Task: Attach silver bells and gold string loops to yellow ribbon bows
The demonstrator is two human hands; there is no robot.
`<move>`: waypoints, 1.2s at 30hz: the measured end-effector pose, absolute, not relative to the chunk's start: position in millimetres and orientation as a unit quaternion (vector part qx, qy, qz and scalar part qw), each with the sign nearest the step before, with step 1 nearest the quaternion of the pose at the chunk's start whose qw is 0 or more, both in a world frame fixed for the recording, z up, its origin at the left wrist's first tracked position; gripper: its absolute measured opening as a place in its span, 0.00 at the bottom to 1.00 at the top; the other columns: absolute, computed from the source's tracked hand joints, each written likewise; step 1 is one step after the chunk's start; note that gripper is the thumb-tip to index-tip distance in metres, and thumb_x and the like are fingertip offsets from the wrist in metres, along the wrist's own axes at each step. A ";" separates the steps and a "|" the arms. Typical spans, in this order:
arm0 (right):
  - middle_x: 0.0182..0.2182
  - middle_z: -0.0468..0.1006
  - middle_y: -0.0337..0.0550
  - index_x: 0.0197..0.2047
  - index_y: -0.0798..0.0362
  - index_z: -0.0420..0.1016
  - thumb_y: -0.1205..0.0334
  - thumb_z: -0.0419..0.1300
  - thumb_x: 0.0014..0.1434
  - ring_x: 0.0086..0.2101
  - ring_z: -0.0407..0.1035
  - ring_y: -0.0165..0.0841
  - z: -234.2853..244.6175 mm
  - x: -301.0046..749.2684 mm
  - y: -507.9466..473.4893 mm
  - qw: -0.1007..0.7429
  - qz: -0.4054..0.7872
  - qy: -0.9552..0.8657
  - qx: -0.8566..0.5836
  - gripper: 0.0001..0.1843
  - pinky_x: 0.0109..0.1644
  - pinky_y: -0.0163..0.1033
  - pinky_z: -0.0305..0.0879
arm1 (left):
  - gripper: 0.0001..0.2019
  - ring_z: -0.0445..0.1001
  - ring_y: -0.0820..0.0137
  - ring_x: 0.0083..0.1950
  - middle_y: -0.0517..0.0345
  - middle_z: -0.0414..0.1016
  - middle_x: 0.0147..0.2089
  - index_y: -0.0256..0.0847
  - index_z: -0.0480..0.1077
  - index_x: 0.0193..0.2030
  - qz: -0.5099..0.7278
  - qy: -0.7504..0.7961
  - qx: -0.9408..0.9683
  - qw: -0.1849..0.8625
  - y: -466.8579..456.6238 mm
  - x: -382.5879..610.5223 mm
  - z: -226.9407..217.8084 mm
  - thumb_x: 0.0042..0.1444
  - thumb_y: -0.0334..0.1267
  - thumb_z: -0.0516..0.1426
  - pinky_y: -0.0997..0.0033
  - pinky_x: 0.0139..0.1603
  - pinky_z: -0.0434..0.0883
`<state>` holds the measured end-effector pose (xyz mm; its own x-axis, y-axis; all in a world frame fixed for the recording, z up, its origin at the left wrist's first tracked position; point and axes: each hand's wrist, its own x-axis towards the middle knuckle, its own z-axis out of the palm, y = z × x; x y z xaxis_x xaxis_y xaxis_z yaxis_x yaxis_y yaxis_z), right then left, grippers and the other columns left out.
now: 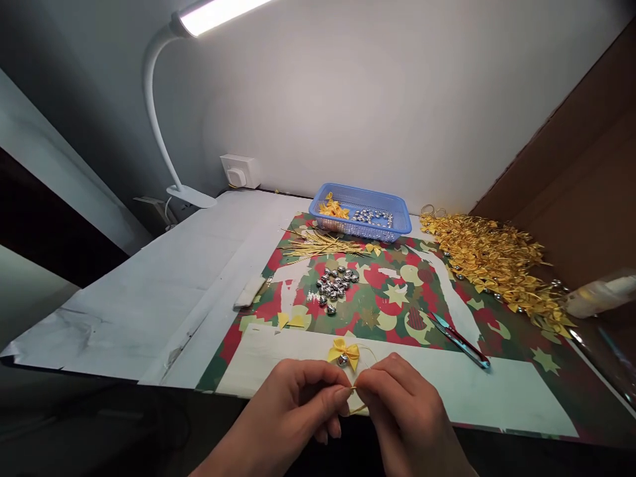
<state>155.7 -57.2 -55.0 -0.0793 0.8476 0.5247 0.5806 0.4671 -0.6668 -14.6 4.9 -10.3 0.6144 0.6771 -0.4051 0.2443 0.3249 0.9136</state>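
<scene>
My left hand (311, 401) and my right hand (405, 401) meet at the front edge of the table. Both are closed in a pinch on a thin gold cord (354, 389), fingertips almost touching. A loop of the cord curves up behind my right fingers. Just beyond the fingertips lies a yellow ribbon bow (349, 350) with a small silver bell (342, 360) at its middle, resting on a white paper strip (437, 377). Farther back sits a cluster of silver bells (335, 286), and behind them a bundle of gold cords (318, 246).
A blue basket (360, 230) holds yellow bows and silver beads. Finished-looking yellow bows (491, 262) are heaped at right, beside a cardboard wall (571, 146). Thread snips (460, 341) lie right of my hands. A bottle (599, 297) and a lamp (158, 119) stand at the sides.
</scene>
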 end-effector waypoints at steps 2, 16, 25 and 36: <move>0.28 0.69 0.41 0.36 0.51 0.66 0.75 0.50 0.64 0.30 0.61 0.33 -56.2 155.2 -57.0 0.453 0.148 -0.726 -0.496 0.10 0.32 0.38 0.56 | 0.11 0.68 0.75 0.26 0.64 0.70 0.25 0.34 0.75 0.32 0.146 0.411 0.554 0.710 7.4 -14.1 -11.1 0.58 0.42 0.59 0.76 0.27 0.65; 0.35 0.76 0.40 0.44 0.50 0.71 0.73 0.52 0.67 0.36 0.71 0.32 -38.3 169.9 -60.9 0.409 0.251 -0.713 -0.511 0.10 0.38 0.35 0.66 | 0.12 0.72 0.72 0.27 0.61 0.72 0.26 0.35 0.77 0.33 0.136 0.429 0.600 0.662 4.4 -16.6 -7.7 0.59 0.40 0.56 0.75 0.28 0.70; 0.35 0.78 0.41 0.44 0.50 0.72 0.73 0.53 0.66 0.36 0.72 0.33 -38.6 166.9 -59.5 0.418 0.248 -0.717 -0.499 0.10 0.39 0.36 0.68 | 0.13 0.72 0.70 0.24 0.61 0.74 0.21 0.41 0.77 0.30 0.164 0.422 0.741 0.496 0.5 -19.5 -9.4 0.61 0.35 0.53 0.76 0.26 0.69; 0.32 0.74 0.40 0.40 0.50 0.71 0.66 0.51 0.68 0.32 0.71 0.33 -51.9 163.6 -36.5 0.358 0.210 -0.640 -0.647 0.08 0.35 0.36 0.65 | 0.11 0.75 0.66 0.34 0.57 0.78 0.32 0.42 0.75 0.30 0.200 0.409 0.727 0.514 12.7 -27.4 -8.7 0.62 0.36 0.55 0.73 0.36 0.70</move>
<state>163.6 -36.5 -51.9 0.0920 0.9782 0.1861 0.6774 0.0756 -0.7317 -27.4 12.7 -8.7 0.5860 0.7998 -0.1300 0.3891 -0.1370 0.9110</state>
